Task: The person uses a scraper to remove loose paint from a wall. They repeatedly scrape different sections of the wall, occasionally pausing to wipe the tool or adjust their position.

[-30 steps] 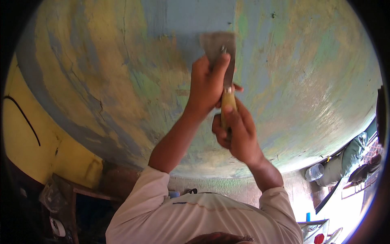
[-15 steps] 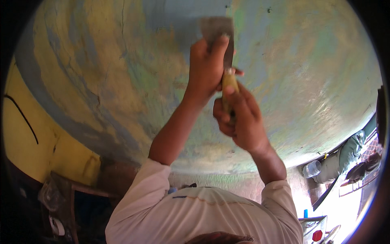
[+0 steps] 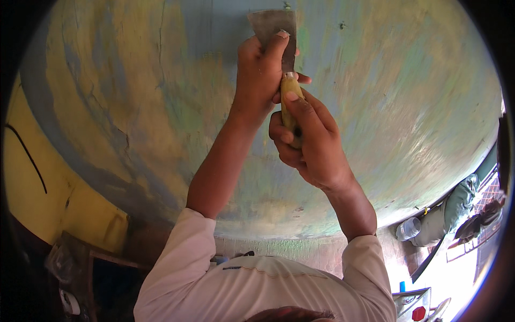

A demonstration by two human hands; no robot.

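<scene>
A paint scraper (image 3: 273, 22) with a wide dull metal blade and a yellowish wooden handle lies against the wall (image 3: 397, 96) in front of me. Its blade edge points up, beside a small greenish fitting (image 3: 287, 5) on the wall. My right hand (image 3: 319, 142) is closed round the handle, thumb along its top. Higher up, my left hand (image 3: 257, 78) grips the blade near its neck, the thumb pressed flat on the metal and the fingers partly hidden behind it. The wall is patchy blue, green and ochre, with worn paint.
Long cracks run down the wall's left part. A yellow side wall (image 3: 32, 177) with a black cable (image 3: 29, 153) and dark furniture (image 3: 102, 263) stand at lower left. At right are a clear plastic container (image 3: 409, 229), a stuffed sack (image 3: 462, 201) and a bright grilled opening.
Both hands and the scraper have moved up the wall and slightly left. The grip on the handle and blade stays the same.
</scene>
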